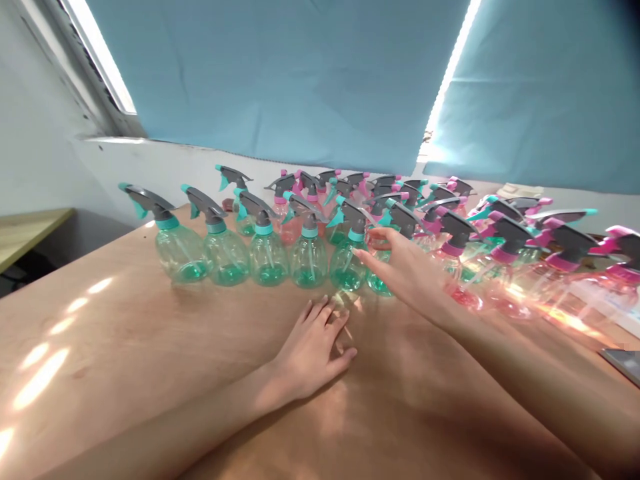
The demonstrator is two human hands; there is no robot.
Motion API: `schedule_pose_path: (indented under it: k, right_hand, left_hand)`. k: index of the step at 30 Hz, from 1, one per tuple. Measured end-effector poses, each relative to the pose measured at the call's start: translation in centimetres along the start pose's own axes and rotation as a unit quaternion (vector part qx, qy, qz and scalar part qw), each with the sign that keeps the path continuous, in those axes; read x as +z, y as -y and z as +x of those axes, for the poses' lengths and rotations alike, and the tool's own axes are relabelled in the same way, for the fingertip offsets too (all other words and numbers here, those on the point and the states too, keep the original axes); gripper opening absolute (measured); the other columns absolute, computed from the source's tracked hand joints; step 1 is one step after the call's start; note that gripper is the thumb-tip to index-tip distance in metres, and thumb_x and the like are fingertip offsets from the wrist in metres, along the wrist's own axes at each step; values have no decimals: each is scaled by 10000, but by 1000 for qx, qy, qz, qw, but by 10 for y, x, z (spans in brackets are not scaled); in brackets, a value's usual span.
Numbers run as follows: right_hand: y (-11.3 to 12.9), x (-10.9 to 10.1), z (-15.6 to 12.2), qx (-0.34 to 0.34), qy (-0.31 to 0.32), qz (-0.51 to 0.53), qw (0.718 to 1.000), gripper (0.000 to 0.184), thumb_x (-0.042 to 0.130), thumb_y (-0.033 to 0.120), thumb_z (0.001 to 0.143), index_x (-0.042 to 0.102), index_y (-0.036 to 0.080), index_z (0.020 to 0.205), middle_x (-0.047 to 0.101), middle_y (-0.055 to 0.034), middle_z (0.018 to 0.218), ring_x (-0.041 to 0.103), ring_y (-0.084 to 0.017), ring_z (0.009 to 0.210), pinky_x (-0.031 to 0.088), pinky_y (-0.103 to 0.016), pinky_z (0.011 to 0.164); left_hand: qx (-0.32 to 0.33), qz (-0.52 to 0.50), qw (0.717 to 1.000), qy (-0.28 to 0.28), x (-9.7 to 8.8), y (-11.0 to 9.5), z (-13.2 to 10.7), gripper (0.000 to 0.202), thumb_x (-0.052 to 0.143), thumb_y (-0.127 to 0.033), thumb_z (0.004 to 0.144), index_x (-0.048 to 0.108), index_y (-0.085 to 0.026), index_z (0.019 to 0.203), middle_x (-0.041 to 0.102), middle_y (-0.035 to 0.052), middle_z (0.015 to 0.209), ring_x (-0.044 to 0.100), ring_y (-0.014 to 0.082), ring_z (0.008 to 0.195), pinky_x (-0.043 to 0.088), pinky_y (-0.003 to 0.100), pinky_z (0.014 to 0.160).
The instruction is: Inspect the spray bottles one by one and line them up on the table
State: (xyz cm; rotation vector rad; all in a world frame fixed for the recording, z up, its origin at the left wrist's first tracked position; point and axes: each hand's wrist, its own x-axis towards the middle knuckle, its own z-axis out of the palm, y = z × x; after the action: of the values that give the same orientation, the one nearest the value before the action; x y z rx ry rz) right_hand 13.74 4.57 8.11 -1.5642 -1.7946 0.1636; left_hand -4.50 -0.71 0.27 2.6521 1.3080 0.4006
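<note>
My left hand [315,343] lies on the table with its fingers spread, just in front of a row of green spray bottles. My right hand [395,263] reaches to the row, thumb and fingers apart, beside a green spray bottle [349,263] with a turquoise collar. Another green spray bottle [379,280] stands partly hidden behind that hand; whether the fingers touch either bottle I cannot tell. Leftward in the same row stand more green bottles, among them a spray bottle [309,260] and, at the far end, a tilted-looking spray bottle [180,253].
Pink spray bottles [505,293] crowd the right side, and further pink and green ones stand behind the front row. The wooden table [125,353] carries patches of sunlight. A dark flat device [625,363] lies at the right edge. Blue blinds [280,80] hang behind.
</note>
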Motion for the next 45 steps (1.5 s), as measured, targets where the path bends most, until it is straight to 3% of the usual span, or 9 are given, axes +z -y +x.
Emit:
schedule_pose_path:
  k: [7,14,17,24,28,35,38,42,45]
  right_hand:
    - [-8,19,11,2,42,25,999,648,588,466,848,482,75,1354,620,-202,1292,593,-377,1171,472,-488,922]
    - [-16,41,21,7,52,29,998,800,588,492,841,355,-2,1425,715,-154,833,685,-356,867,491,-407,704]
    - [-16,41,19,0,55,29,998,768,582,485,852,368,-2,1405,696,-109,748,680,-317,760,474,-370,645]
    - [-12,32,2,-5,56,14,998,699,576,528,852,459,36,1335,665,-224,1139,644,-378,1023,489,-435,784]
    - [-8,21,-21,-17,66,14,998,654,569,549,853,478,87,1307,588,-215,1297,606,-369,1119,491,-456,834]
    - [-3,-17,-71,-44,111,38,992,441,593,525,846,540,160,1087,680,-96,971,659,-284,890,499,-391,702]
    - [-7,-41,-82,-36,150,42,987,362,650,498,812,577,200,1003,676,-76,960,651,-276,862,490,-389,687]
    - [-20,-73,-85,-12,178,144,973,270,669,502,799,594,251,861,685,-31,873,658,-239,803,498,-371,682]
    - [-34,-87,-82,-12,162,234,959,358,733,461,738,555,265,979,679,-32,979,653,-236,917,523,-368,754]
  left_hand:
    - [3,14,1000,8,5,-2,13,574,585,-440,901,531,-97,1358,453,214,1446,378,363,1357,295,518,1107]
    - [1,1,1000,11,6,0,15,547,600,-409,897,531,-107,1348,458,220,1431,388,363,1347,322,520,1090]
    - [-14,-48,998,-46,9,5,11,480,607,-327,888,528,-122,1315,477,195,1394,437,348,1301,376,489,1061]
    - [-101,-118,974,-164,6,7,4,492,519,-338,950,339,-209,1389,455,133,1351,472,298,1262,422,468,1022]
    - [-146,-182,952,-199,4,2,2,709,593,-431,908,195,-257,1468,337,127,1464,355,310,1365,348,494,1085]
    - [-66,-253,951,-166,9,-27,2,842,696,-425,830,178,-276,1477,327,128,1506,355,332,1375,357,516,1080]
    - [-75,-240,962,-110,3,-47,1,818,698,-434,833,210,-275,1470,375,143,1491,379,368,1361,375,571,1050]
    - [-33,-282,955,-88,7,-67,6,841,734,-468,805,230,-321,1462,462,100,1437,439,349,1327,414,543,1035]
    - [14,-314,944,-100,19,-76,16,870,757,-483,787,230,-330,1462,410,93,1480,401,336,1355,375,542,1071]
